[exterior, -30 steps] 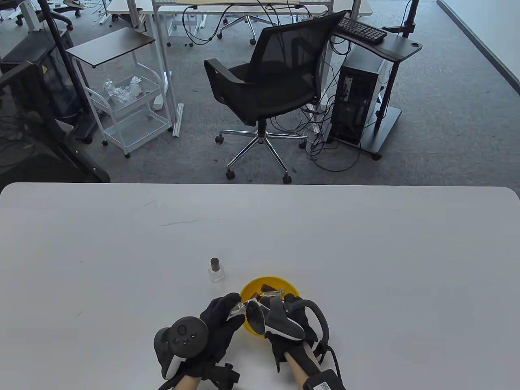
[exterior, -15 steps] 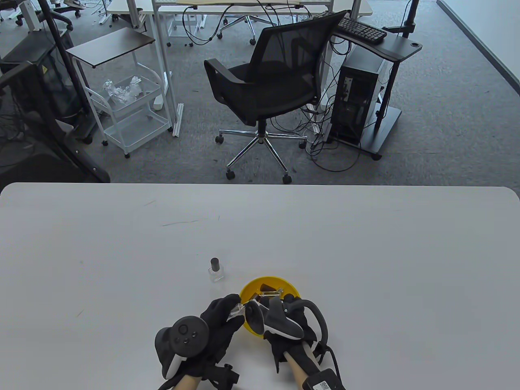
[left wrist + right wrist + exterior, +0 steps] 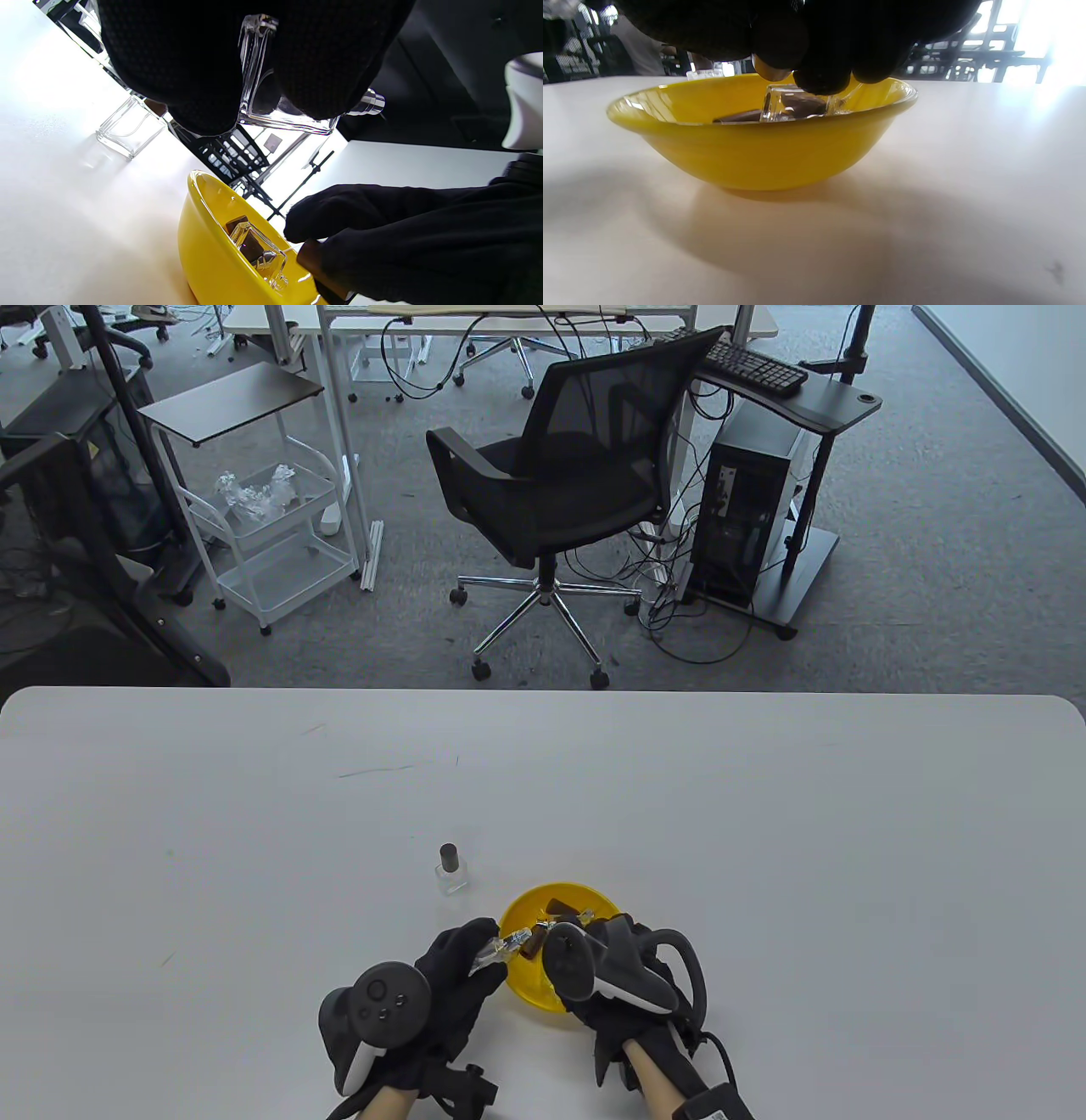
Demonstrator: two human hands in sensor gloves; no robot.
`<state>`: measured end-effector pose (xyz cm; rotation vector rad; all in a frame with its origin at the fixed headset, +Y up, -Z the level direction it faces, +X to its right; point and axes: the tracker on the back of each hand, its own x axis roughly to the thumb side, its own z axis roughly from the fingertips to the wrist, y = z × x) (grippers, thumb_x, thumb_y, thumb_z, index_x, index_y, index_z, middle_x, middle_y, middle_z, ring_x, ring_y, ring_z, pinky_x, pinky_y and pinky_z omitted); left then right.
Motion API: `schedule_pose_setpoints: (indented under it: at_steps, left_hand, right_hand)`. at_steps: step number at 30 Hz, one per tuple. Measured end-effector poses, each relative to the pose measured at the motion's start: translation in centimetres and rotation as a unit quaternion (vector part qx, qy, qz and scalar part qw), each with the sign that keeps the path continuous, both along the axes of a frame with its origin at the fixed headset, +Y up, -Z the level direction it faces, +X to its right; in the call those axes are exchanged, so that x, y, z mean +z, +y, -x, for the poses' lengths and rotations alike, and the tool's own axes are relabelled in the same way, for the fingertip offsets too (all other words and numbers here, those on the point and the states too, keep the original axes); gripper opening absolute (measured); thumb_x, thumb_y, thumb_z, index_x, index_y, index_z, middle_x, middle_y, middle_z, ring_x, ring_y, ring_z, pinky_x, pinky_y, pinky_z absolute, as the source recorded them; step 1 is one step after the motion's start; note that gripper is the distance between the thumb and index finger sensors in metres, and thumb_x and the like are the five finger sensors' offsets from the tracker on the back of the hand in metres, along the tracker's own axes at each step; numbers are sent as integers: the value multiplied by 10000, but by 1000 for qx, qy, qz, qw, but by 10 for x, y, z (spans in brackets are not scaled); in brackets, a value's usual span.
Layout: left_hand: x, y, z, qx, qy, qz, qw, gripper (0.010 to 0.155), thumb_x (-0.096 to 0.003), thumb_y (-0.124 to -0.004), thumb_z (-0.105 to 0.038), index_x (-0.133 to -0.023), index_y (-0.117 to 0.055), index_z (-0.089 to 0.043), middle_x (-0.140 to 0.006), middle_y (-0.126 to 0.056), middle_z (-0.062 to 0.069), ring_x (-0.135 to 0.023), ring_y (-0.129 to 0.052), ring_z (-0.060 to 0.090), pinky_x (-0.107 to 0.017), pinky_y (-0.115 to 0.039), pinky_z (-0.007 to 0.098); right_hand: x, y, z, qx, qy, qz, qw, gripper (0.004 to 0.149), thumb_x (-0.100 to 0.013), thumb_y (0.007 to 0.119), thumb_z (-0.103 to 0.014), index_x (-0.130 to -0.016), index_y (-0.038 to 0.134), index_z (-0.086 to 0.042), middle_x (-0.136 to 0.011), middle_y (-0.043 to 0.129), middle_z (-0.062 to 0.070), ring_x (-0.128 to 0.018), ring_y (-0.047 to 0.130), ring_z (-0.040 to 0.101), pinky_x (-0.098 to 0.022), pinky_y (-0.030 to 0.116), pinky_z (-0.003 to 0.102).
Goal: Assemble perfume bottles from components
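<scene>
My left hand [image 3: 485, 957] grips a clear square perfume bottle [image 3: 261, 110] on its side above the near-left rim of the yellow bowl [image 3: 530, 984]; the bottle's bare silver neck [image 3: 368, 103] points towards my right hand. My right hand [image 3: 560, 942] hovers over the bowl and pinches a brown cap [image 3: 309, 257], also seen in the right wrist view as the brown cap [image 3: 770, 72] under the fingertips. The cap sits a short way from the neck, not on it. Inside the bowl [image 3: 755, 148] lie another clear bottle [image 3: 793, 103] and dark caps.
A finished clear bottle with a dark cap [image 3: 450, 869] stands on the white table [image 3: 764, 831] just beyond the bowl, to its left. A black office chair [image 3: 560, 492] stands past the far table edge.
My right hand has shifted a little to the right and towards me with the cap, uncovering the bottle's silver neck. My left hand has kept the bottle almost still.
</scene>
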<state>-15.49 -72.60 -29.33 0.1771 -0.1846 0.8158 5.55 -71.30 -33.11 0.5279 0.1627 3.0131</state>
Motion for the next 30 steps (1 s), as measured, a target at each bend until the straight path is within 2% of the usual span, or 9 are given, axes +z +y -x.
schedule_pose_setpoints:
  at_steps: [5, 10, 13, 16, 19, 24, 30]
  left_hand:
    - [0, -2, -3, -11, -9, 1, 1000, 538, -463, -866, -353, -982, -738, -294, -929, -844, 58, -634, -963, 279, -469, -859, 360]
    - [1, -3, -8, -17, -23, 5, 1000, 538, -462, -867, -354, -982, -739, -294, -928, -845, 58, -632, -965, 279, -468, -860, 359]
    - [1, -5, -12, -27, -33, 7, 999, 537, -462, -867, -354, -981, -740, -296, -927, -847, 58, -632, -965, 280, -468, -860, 360]
    - [3, -6, -17, -40, -39, 6, 998, 538, -461, -867, -355, -980, -741, -296, -927, -847, 57, -633, -965, 281, -467, -861, 359]
    - [4, -6, -20, -50, -46, 5, 998, 538, -460, -868, -355, -980, -742, -299, -926, -849, 56, -634, -965, 282, -468, -861, 359]
    - [4, -7, -23, -65, -50, 3, 997, 536, -458, -869, -355, -978, -746, -301, -925, -850, 57, -633, -965, 282, -467, -861, 361]
    - [5, -10, -26, -77, -58, 6, 995, 534, -456, -873, -355, -975, -756, -303, -923, -854, 57, -630, -967, 281, -465, -862, 361]
  right_hand:
    - [8, 5, -24, -116, 14, -5, 993, 495, -602, 688, -363, -1042, 617, -147, -822, 814, 137, -856, 676, 492, -628, 570, 644]
    - [20, -5, -42, -218, 36, -36, 975, 516, -589, 751, -355, -1025, 585, -134, -824, 822, 120, -849, 702, 479, -618, 599, 635]
    - [24, -6, -46, -215, 49, -30, 975, 546, -590, 761, -327, -1048, 532, -140, -876, 789, 120, -881, 683, 487, -626, 601, 638]
    - [26, -6, -42, -213, 62, -16, 975, 652, -583, 769, -298, -1076, 426, -43, -909, 744, 131, -882, 700, 491, -621, 628, 636]
    - [28, -8, -35, -195, 73, -20, 978, 662, -581, 773, -257, -1066, 393, -14, -935, 698, 146, -879, 727, 491, -614, 658, 631]
    - [32, -8, -28, -182, 83, -39, 979, 562, -578, 777, -177, -1045, 485, -67, -976, 663, 185, -862, 776, 501, -579, 728, 595]
    - [36, -4, -28, -193, 77, -85, 974, 528, -581, 765, -162, -1060, 550, -107, -980, 639, 209, -764, 879, 439, -502, 808, 509]
